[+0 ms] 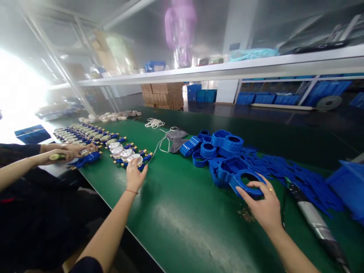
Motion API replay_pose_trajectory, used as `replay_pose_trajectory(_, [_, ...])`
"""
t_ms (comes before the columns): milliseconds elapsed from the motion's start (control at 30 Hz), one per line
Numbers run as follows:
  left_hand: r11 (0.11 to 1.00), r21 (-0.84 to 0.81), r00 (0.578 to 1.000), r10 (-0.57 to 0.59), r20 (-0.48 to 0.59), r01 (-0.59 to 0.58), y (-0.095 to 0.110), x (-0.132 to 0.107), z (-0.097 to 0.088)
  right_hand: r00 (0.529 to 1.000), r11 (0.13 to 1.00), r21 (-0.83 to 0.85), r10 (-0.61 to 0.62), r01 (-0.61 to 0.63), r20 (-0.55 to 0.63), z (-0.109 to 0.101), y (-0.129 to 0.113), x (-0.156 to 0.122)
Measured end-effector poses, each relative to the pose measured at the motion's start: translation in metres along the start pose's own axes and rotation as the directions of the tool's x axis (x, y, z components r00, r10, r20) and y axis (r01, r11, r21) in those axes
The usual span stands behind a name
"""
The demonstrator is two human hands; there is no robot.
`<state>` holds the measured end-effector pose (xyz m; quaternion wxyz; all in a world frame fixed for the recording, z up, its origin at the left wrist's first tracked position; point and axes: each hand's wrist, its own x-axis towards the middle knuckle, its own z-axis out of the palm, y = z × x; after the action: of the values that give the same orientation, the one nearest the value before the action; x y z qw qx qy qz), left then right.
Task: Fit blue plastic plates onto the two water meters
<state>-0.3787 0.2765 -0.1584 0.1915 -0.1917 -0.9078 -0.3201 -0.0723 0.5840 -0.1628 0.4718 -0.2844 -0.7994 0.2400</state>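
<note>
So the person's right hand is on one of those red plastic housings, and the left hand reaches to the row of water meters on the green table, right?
Not quite: the housing under the right hand is blue, not red, as the head view shows. The rest stands: the left hand reaches to the row of water meters on the green table.

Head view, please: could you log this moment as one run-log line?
left hand: on water meter | right hand: grip on blue housing rim | green table | co-worker's hands at meter rows

Glossy green table (182, 223); smooth blue plastic housing (241, 178); metal tool (315, 222).
</note>
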Motion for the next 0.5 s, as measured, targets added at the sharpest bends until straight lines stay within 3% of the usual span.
replay_pose_trajectory(100, [0.993, 0.074, 0.996, -0.09, 0.011, 0.089, -0.035, 0.038, -0.001, 0.999, 0.999, -0.019, 0.043, -0.043, -0.032, 0.033, 0.014, 0.014])
replay_pose_trajectory(233, [0.988, 0.101, 0.989, -0.126, 0.071, 0.119, -0.054, 0.056, 0.002, 0.997, 0.998, -0.045, 0.047, -0.049, -0.064, 0.058, 0.023, 0.017])
replay_pose_trajectory(400, [0.982, 0.1, 0.986, -0.162, 0.04, 0.158, -0.052, 0.053, 0.001, 0.998, 0.999, -0.018, 0.039, -0.04, -0.051, 0.056, 0.022, 0.017])
replay_pose_trajectory(500, [0.99, 0.047, 0.99, -0.135, 0.034, 0.133, -0.04, 0.028, -0.004, 0.996, 1.0, -0.006, 0.027, -0.028, -0.079, 0.048, 0.016, 0.013])
